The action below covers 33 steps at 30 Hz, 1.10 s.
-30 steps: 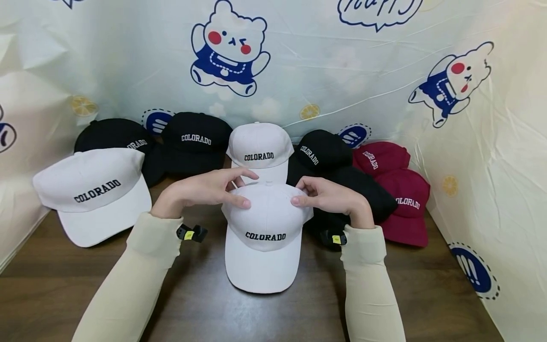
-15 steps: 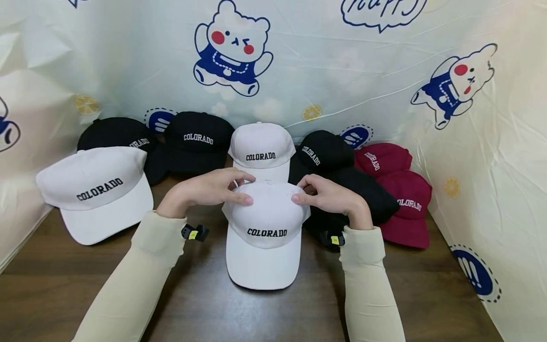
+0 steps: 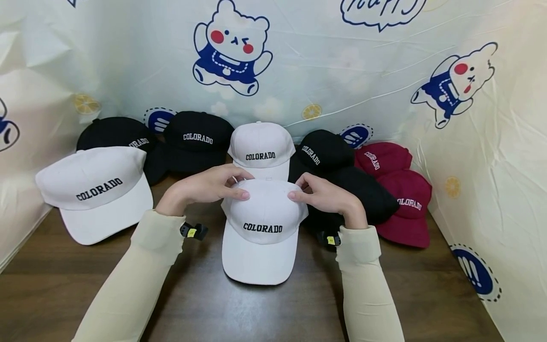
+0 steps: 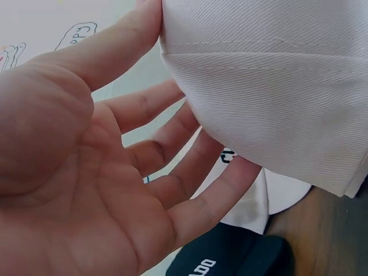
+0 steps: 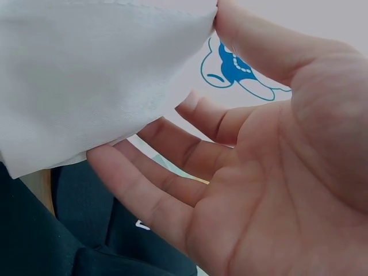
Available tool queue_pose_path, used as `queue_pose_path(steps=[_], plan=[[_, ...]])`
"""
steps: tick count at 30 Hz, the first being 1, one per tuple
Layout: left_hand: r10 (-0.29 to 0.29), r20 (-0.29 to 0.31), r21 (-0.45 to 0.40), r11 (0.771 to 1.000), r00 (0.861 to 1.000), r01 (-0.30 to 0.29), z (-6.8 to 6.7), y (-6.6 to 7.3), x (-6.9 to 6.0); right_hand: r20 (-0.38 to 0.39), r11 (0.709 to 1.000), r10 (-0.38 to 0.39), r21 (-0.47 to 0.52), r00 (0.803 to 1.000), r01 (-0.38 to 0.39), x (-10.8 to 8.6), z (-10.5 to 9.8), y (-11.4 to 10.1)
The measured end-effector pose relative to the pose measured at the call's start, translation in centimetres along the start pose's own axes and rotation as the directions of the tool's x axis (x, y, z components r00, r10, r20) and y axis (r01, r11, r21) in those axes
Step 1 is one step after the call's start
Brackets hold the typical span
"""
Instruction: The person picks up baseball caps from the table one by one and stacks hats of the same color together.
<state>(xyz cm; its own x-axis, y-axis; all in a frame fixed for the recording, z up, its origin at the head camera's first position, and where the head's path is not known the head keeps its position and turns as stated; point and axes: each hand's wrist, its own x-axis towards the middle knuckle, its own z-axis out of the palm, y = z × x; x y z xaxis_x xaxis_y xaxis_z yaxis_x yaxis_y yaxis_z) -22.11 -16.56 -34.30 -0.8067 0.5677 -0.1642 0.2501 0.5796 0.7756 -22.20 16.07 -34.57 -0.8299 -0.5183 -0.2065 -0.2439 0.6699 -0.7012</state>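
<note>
Since the earlier frame, the white COLORADO baseball cap (image 3: pixel 263 216) has edged toward eleven o'clock, along with the left hand (image 3: pixel 207 185) and right hand (image 3: pixel 328 194), which pinch its sides between thumbs and loosely bent fingers. It is at six o'clock from the rear white cap (image 3: pixel 261 142); pushed farther back, it could bump that one, and uneven thumb pressure might tilt it.

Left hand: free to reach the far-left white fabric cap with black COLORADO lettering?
Probably not right now: the left hand grips the front white fabric cap. If it let go, likely yes: the far-left white cap sits beside the cream left sleeve, nothing seen lying on it.
</note>
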Motion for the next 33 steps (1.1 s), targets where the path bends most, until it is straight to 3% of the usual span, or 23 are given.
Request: queue_pose_path(steps=[9,15,33], plan=[[-0.053,0.027,-0.012,0.999,0.998,0.053,0.01,-0.13,0.07,-0.008,1.0,-0.002,0.013,1.0,0.002,0.15,0.28,0.03],[-0.039,0.047,-0.019,0.999,0.998,0.04,-0.04,-0.27,0.08,-0.008,1.0,-0.001,0.014,1.0,0.002,0.25,0.41,0.03],[-0.034,0.02,-0.014,0.999,0.999,0.034,-0.15,-0.33,0.19,-0.027,1.0,0.006,0.029,1.0,-0.005,0.6,0.74,-0.18]])
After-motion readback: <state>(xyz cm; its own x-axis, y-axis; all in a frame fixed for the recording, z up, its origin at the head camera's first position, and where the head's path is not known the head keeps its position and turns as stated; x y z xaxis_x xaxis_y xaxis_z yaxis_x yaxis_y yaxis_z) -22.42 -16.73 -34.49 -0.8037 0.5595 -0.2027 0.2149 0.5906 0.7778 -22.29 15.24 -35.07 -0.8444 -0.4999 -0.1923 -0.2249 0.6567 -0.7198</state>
